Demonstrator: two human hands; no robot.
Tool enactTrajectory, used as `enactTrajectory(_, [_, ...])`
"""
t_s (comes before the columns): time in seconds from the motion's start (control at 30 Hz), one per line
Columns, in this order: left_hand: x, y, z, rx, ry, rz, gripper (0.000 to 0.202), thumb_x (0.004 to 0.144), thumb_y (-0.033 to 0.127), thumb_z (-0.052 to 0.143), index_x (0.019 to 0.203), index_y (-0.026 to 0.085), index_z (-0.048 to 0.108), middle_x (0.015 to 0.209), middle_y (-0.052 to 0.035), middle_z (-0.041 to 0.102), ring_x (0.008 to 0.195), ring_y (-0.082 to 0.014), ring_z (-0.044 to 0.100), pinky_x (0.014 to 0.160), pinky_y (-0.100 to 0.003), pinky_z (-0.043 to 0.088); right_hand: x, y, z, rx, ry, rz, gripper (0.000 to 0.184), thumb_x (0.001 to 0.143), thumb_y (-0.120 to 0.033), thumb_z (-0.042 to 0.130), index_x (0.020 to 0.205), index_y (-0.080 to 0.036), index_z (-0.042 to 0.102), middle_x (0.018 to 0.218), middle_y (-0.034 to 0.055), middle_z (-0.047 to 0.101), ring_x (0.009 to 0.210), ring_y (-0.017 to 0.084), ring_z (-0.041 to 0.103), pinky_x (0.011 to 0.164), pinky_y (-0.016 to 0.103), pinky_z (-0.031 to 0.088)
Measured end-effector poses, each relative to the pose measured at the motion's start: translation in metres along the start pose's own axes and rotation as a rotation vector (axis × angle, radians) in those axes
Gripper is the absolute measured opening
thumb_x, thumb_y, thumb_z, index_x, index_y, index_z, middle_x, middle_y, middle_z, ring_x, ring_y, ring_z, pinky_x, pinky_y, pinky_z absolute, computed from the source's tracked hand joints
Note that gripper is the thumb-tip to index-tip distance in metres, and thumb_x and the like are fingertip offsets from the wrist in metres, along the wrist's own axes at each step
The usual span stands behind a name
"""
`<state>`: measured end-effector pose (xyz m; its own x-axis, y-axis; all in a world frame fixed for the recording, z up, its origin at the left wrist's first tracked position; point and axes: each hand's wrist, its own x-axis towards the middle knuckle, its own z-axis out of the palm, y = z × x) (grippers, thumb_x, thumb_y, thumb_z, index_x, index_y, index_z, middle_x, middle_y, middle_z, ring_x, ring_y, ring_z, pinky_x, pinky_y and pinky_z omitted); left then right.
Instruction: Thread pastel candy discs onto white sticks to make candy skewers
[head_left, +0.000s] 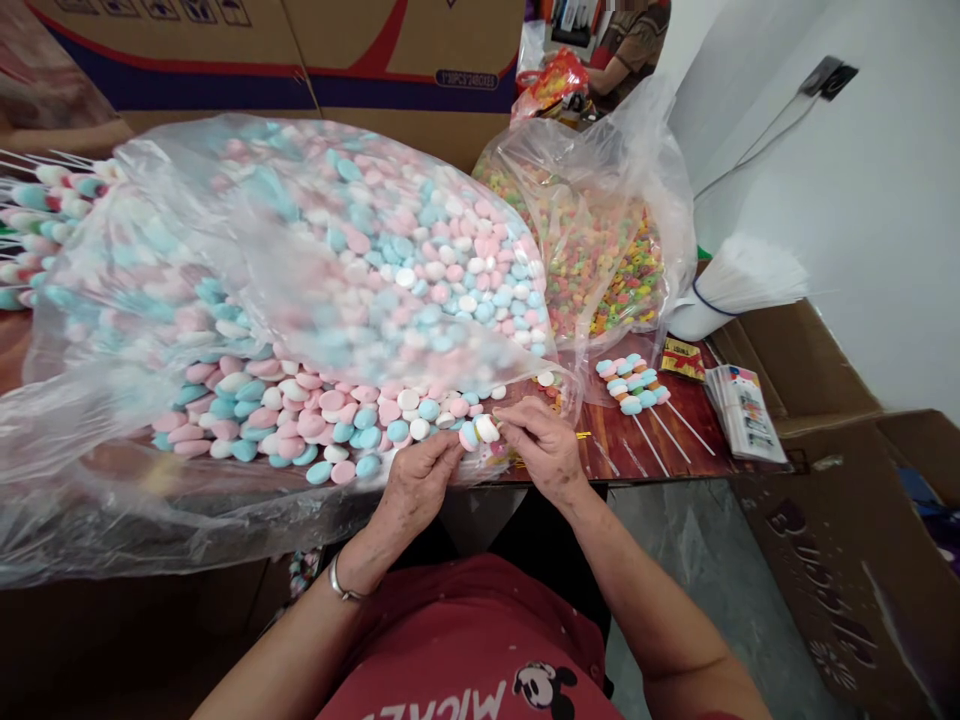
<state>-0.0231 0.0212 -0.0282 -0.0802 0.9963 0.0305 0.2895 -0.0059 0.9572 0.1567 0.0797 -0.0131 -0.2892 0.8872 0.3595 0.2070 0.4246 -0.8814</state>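
My left hand and my right hand meet at the near edge of a wooden table. Both are closed in a pinch around a small stack of pink and white candy discs held between them. Just behind lies a large clear plastic bag full of pink, blue and white candy discs, with several spilling from its open mouth. Right of my hands lie finished candy skewers on white sticks.
A second clear bag of small multicoloured candies stands at the back right. A bundle of white sticks and a stack of printed packets lie at the right. More skewers lie far left. Cardboard boxes stand behind; another person sits beyond.
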Motion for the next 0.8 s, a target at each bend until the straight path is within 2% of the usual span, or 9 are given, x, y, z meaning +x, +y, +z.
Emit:
enactTrajectory(0.13, [0.000, 0.004, -0.001, -0.004, 0.027, -0.006, 0.027, 0.085, 0.036, 0.053, 0.079, 0.018, 0.071, 0.054, 0.0036, 0.050, 0.052, -0.0119, 0.043, 0.051, -0.022, 0.035, -0.009, 0.004, 0.016, 0.039, 0.104, 0.040, 0.018, 0.089, -0.029, 0.061, 0.098, -0.029, 0.076, 0.087, 0.0020, 0.073, 0.083, 0.017, 0.065, 0.079, 0.033, 0.053])
enactTrajectory(0.23, [0.001, 0.003, -0.001, -0.004, 0.030, 0.008, 0.026, 0.085, 0.036, 0.053, 0.076, 0.018, 0.070, 0.054, 0.0036, 0.050, 0.052, -0.0117, 0.043, 0.051, -0.022, 0.036, -0.009, 0.004, 0.020, 0.041, 0.086, 0.031, 0.018, 0.089, -0.030, 0.060, 0.096, -0.028, 0.076, 0.082, 0.0024, 0.071, 0.079, 0.017, 0.064, 0.076, 0.033, 0.054])
enactTrajectory(0.33, [0.001, -0.002, -0.001, -0.024, 0.024, 0.025, 0.025, 0.085, 0.035, 0.055, 0.075, 0.018, 0.069, 0.055, 0.0035, 0.052, 0.053, -0.0112, 0.044, 0.053, -0.022, 0.036, -0.004, 0.001, 0.014, 0.045, -0.016, 0.017, 0.018, 0.088, -0.030, 0.060, 0.096, -0.026, 0.076, 0.086, 0.0030, 0.072, 0.079, 0.017, 0.064, 0.075, 0.032, 0.054])
enactTrajectory(0.4, [0.000, -0.006, -0.001, -0.054, 0.032, 0.017, 0.023, 0.086, 0.035, 0.056, 0.077, 0.018, 0.069, 0.057, 0.0035, 0.053, 0.054, -0.0107, 0.044, 0.052, -0.022, 0.035, 0.002, 0.001, 0.007, 0.114, -0.076, 0.070, 0.024, 0.086, -0.032, 0.062, 0.107, -0.026, 0.072, 0.093, 0.0032, 0.072, 0.077, 0.017, 0.065, 0.070, 0.031, 0.055])
enactTrajectory(0.5, [-0.002, -0.009, 0.000, -0.153, 0.051, -0.035, 0.022, 0.087, 0.036, 0.059, 0.078, 0.018, 0.068, 0.058, 0.0039, 0.052, 0.050, -0.0089, 0.040, 0.047, -0.022, 0.031, 0.015, 0.005, -0.009, 0.162, -0.045, 0.182, 0.037, 0.087, -0.036, 0.059, 0.122, -0.025, 0.062, 0.095, 0.0032, 0.070, 0.069, 0.016, 0.065, 0.060, 0.030, 0.054])
enactTrajectory(0.57, [-0.004, -0.009, 0.000, -0.267, 0.051, -0.087, 0.026, 0.088, 0.038, 0.059, 0.073, 0.017, 0.064, 0.056, 0.0046, 0.049, 0.046, -0.0071, 0.035, 0.043, -0.021, 0.027, 0.026, 0.009, -0.019, -0.037, 0.001, 0.154, 0.026, 0.089, -0.033, 0.054, 0.110, -0.023, 0.066, 0.090, 0.0039, 0.069, 0.072, 0.018, 0.065, 0.066, 0.033, 0.055])
enactTrajectory(0.63, [-0.004, -0.010, 0.000, -0.389, 0.055, -0.124, 0.031, 0.089, 0.039, 0.059, 0.068, 0.017, 0.058, 0.055, 0.0051, 0.046, 0.043, -0.0055, 0.031, 0.041, -0.021, 0.022, 0.039, 0.012, -0.025, -0.366, -0.045, 0.057, 0.019, 0.090, -0.026, 0.051, 0.092, -0.020, 0.070, 0.090, 0.0064, 0.070, 0.085, 0.021, 0.065, 0.082, 0.037, 0.052])
enactTrajectory(0.7, [-0.004, -0.011, 0.000, -0.479, 0.059, -0.144, 0.032, 0.090, 0.038, 0.058, 0.067, 0.017, 0.057, 0.055, 0.0052, 0.046, 0.042, -0.0044, 0.029, 0.040, -0.020, 0.019, 0.049, 0.012, -0.023, -0.642, -0.184, 0.013, 0.021, 0.090, -0.020, 0.050, 0.090, -0.019, 0.071, 0.097, 0.0089, 0.072, 0.096, 0.023, 0.063, 0.092, 0.039, 0.048])
enactTrajectory(0.8, [-0.004, -0.013, 0.001, -0.523, 0.074, -0.138, 0.027, 0.090, 0.036, 0.059, 0.072, 0.016, 0.059, 0.058, 0.0048, 0.050, 0.041, -0.0033, 0.030, 0.039, -0.019, 0.019, 0.058, 0.005, -0.012, -0.902, -0.427, 0.069, 0.024, 0.092, -0.018, 0.049, 0.103, -0.017, 0.071, 0.110, 0.0111, 0.072, 0.103, 0.023, 0.063, 0.093, 0.034, 0.046])
